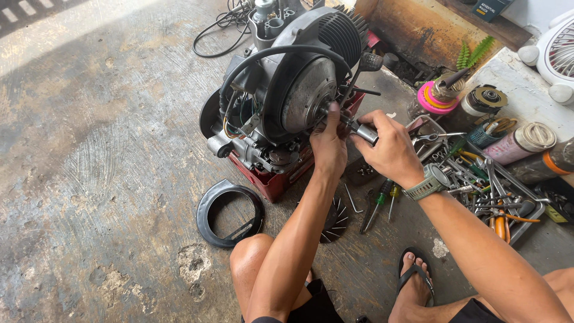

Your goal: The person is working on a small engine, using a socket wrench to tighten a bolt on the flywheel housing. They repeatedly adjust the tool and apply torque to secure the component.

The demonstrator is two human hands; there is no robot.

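A small grey engine (281,78) with a finned black cylinder sits on a red crate (281,179) on the concrete floor. Its round metal flywheel face (305,96) points toward me. My left hand (329,143) rests at the flywheel's centre, fingers steadying the tip of a tool there. My right hand (388,146), with a grey-green watch on its wrist, grips the metal handle of that socket tool (362,130), which is pressed against the flywheel hub.
A black ring cover (230,214) lies on the floor to the left of my knee. A black fan wheel (335,221) and screwdrivers (382,200) lie under my arms. A metal tray (478,179) full of several hand tools, cans and a white fan (559,57) sit at the right.
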